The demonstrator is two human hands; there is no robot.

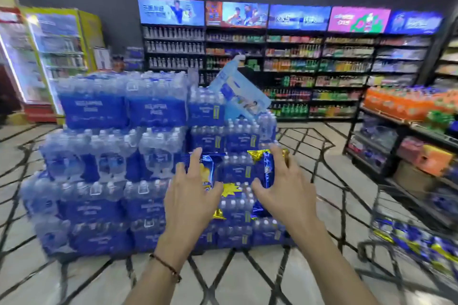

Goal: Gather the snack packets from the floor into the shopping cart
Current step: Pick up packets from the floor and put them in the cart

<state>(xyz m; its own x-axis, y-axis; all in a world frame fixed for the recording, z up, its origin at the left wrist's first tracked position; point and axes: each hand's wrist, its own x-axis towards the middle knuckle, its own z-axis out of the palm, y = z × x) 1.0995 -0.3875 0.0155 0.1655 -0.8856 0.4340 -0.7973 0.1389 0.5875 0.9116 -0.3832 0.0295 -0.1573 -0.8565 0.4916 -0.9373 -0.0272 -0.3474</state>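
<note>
Packets gripped in both hands, chest-high, facing stacked water cases. Left hand pinching one blue packet; right hand clutching another, gold-edged, with more foil possibly hanging below — too blurred for counting. Cart sitting well off right, already carrying several packets. Risking a drop here: loose fingertip holds on slick foil, plus swinging wide toward that cart, likely spilling one short or clipping the rim. Counting: two hands, at least two packets held, one cart.
</note>
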